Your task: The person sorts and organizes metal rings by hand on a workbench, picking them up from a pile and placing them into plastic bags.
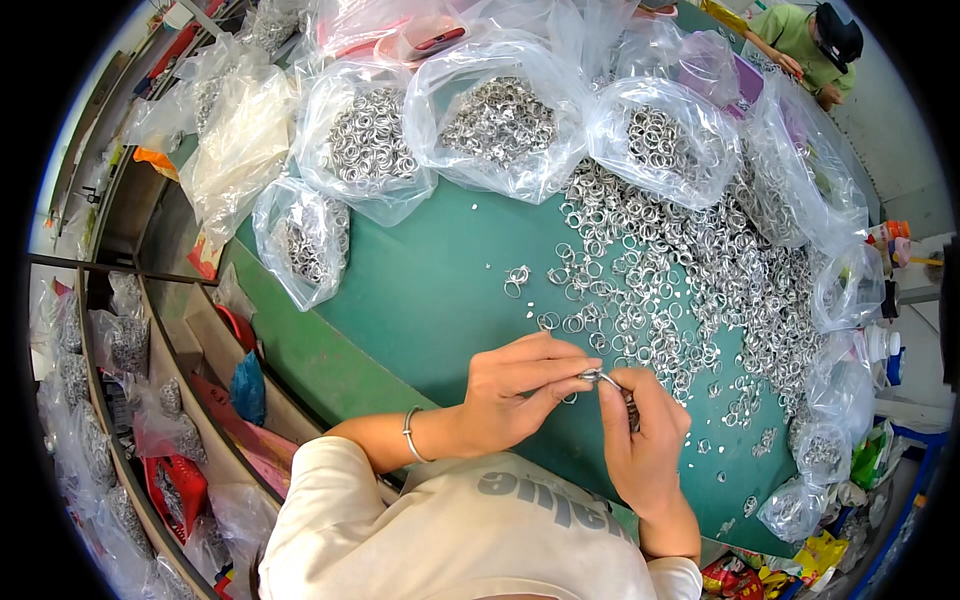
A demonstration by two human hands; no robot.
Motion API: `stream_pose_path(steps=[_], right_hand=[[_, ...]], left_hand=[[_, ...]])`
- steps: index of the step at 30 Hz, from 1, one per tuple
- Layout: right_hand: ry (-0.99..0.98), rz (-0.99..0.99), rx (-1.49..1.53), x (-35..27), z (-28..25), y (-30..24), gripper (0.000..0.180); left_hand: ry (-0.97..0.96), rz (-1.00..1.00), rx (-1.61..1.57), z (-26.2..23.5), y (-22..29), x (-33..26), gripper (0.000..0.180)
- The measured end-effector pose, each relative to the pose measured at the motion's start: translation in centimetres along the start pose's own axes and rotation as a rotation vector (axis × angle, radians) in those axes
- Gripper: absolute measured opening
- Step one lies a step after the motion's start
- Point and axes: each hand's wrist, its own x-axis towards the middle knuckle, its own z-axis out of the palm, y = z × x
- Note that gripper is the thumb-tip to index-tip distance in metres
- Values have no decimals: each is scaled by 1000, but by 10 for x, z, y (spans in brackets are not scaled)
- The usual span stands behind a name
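Two bare hands meet above the green table [430, 290], head view. Left hand [522, 392]: thumb and fingertips pinched nearly together on a small metal piece [592, 375]. Right hand [645, 425]: thumb and forefinger closed at the piece's right side, other fingers curled; possibly more metal within, too small to be sure. Piece is held between the hands, near the loose rings [700, 270]. Risk, as judged: fingertip-only hold could slip, dropping the piece among lookalikes; loosening the right curl could spill anything inside.
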Motion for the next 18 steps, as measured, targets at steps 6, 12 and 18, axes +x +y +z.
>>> stream_pose_path(steps=[6,12,18], right_hand=[[42,-5,-84,-7,-1,-7,5],[64,131,141,-7,-1,-3,7],[-4,203,363,-12,-2,6,9]], left_hand=[[-16,128,147,-1,8,2,25],[-38,71,94,-1,6,5,24],[-99,-196,-99,-4,11,6,18]])
